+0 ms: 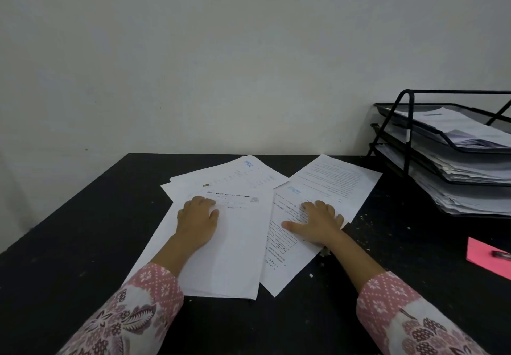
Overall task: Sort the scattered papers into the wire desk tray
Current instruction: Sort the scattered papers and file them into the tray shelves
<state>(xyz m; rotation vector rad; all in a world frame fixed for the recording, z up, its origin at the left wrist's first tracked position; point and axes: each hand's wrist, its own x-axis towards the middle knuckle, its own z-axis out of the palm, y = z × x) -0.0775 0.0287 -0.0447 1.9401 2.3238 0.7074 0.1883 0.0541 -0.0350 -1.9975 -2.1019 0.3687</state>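
Both hands, left hand (197, 223) and right hand (318, 223), press flat-fingered on scattered white printed papers (237, 244) mid black worktop (69, 230); black wire desk tray (409, 133) stands at its right edge.

White printed papers (237, 233) fanned overlapping on table, black three-tier wire tray (409, 133) right, stacked full

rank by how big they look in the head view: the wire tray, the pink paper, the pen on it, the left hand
1. wire tray, though cut off at the frame edge
2. left hand
3. pink paper, also cut off, so unsure against the hand
4. pen
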